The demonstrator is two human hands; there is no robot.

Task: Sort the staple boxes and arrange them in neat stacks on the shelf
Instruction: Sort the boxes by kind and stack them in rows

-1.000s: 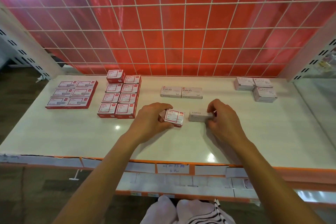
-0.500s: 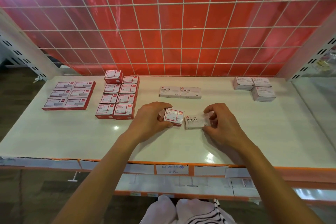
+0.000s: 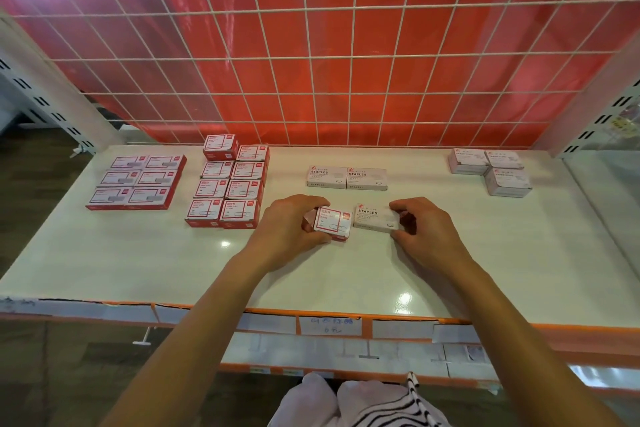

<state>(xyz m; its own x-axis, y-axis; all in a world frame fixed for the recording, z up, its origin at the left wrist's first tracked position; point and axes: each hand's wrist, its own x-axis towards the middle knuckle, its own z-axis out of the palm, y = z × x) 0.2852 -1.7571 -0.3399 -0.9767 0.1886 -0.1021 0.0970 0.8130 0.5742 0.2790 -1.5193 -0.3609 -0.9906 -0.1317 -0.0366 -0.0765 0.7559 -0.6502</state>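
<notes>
Staple boxes (image 3: 225,189) grouped on glossy white shelf (image 3: 138,263), red gridded backing (image 3: 332,87)

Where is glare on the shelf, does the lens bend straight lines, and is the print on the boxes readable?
Head view: two glare spots on the shelf, one left of the left hand, one near the front edge; the wire grid bows outward, wide-angle distortion; STAPLES reads clearly on the white box, print on the far right stacks looks soft.
</notes>
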